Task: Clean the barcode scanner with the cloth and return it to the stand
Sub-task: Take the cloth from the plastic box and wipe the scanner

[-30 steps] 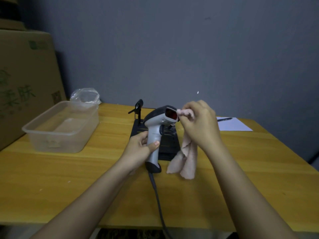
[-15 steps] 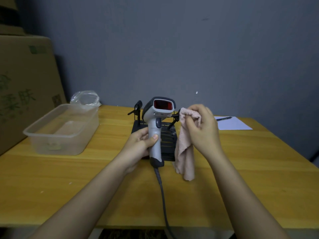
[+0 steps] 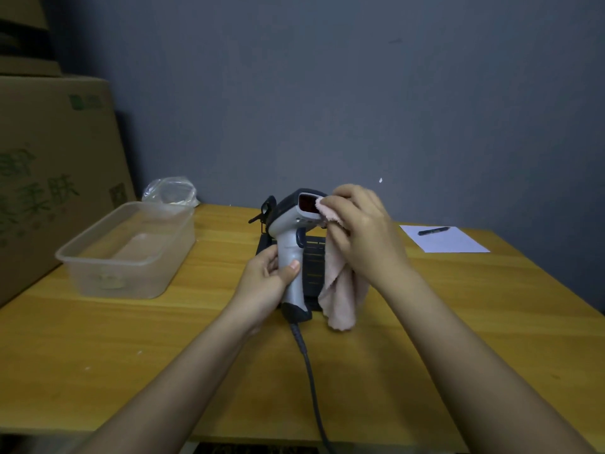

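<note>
A grey and black barcode scanner (image 3: 288, 234) stands upright above the middle of the wooden table, its red window turned up and to the right. My left hand (image 3: 268, 280) is wrapped around its handle. My right hand (image 3: 360, 231) pinches a pale pink cloth (image 3: 340, 290) and presses a corner of it against the right side of the scanner's window. The rest of the cloth hangs down beside the handle. The black stand (image 3: 311, 260) sits on the table right behind the scanner, mostly hidden by it and the cloth. The scanner's dark cable (image 3: 311, 381) runs toward the near table edge.
A clear plastic tub (image 3: 127, 250) sits at the left of the table (image 3: 458, 322), with a crumpled plastic bag (image 3: 170, 191) behind it. Cardboard boxes (image 3: 49, 158) stand at the far left. A sheet of paper (image 3: 448, 240) with a pen (image 3: 433, 230) lies at the back right.
The scanner head has turned so its window faces more to the right. My right hand has brought the cloth from beside the scanner onto its window.
</note>
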Available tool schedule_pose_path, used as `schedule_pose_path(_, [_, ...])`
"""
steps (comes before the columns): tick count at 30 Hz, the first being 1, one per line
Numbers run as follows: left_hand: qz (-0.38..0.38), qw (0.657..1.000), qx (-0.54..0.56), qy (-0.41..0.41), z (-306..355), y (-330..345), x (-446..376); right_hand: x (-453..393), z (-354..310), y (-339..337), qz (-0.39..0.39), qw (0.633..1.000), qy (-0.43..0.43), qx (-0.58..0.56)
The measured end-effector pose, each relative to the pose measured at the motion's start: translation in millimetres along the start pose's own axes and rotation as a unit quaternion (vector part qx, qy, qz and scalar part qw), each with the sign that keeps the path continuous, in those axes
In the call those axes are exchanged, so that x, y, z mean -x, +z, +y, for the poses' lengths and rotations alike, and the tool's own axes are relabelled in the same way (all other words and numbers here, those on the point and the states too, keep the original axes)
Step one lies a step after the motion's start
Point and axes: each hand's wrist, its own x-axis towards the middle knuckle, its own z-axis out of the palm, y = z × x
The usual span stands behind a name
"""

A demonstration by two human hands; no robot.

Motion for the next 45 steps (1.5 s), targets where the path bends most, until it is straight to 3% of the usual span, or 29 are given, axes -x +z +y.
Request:
schedule_pose_path(4, [-0.012,1.000,-0.010,0.023,4,2,-1,9,3,0,-0.062,0.987,0.077,-0.126])
schedule_pose_path(6, [-0.015,0.999,-0.025,0.028,5,3,-2,12,5,-3,-0.053,0.984,0.093,-0.143])
schedule_pose_path(11, [-0.002,0.999,-0.035,0.017,4,4,-4,5,9,-13,-0.114,0.990,0.081,-0.023])
schedule_pose_path(14, [0.006,0.999,-0.032,0.010,6,7,-5,4,2,-16,-0.123,0.985,0.104,-0.061])
schedule_pose_path(17, [0.010,0.999,-0.033,0.003,7,9,-4,3,0,-18,-0.105,0.976,0.137,-0.133])
schedule_pose_path(24, [0.018,0.998,-0.060,0.015,8,7,-2,-6,1,-30,-0.004,0.970,0.172,-0.171])
schedule_pose_path(29, [0.011,0.997,-0.079,0.023,8,6,2,-13,5,-28,-0.025,0.999,0.024,-0.007])
schedule_pose_path(32, [0.014,0.998,-0.056,0.021,9,5,3,-18,5,-31,-0.046,0.994,-0.072,0.074])
schedule_pose_path(36, [0.015,0.999,-0.033,0.014,9,4,2,-18,2,-33,-0.090,0.980,-0.121,0.131])
schedule_pose_path(40, [0.011,0.999,-0.045,0.015,8,2,2,-16,3,-38,-0.106,0.994,0.014,-0.029])
schedule_pose_path(45, [0.006,0.996,-0.081,0.020,9,3,0,-16,-11,-36,-0.044,0.951,0.134,-0.274])
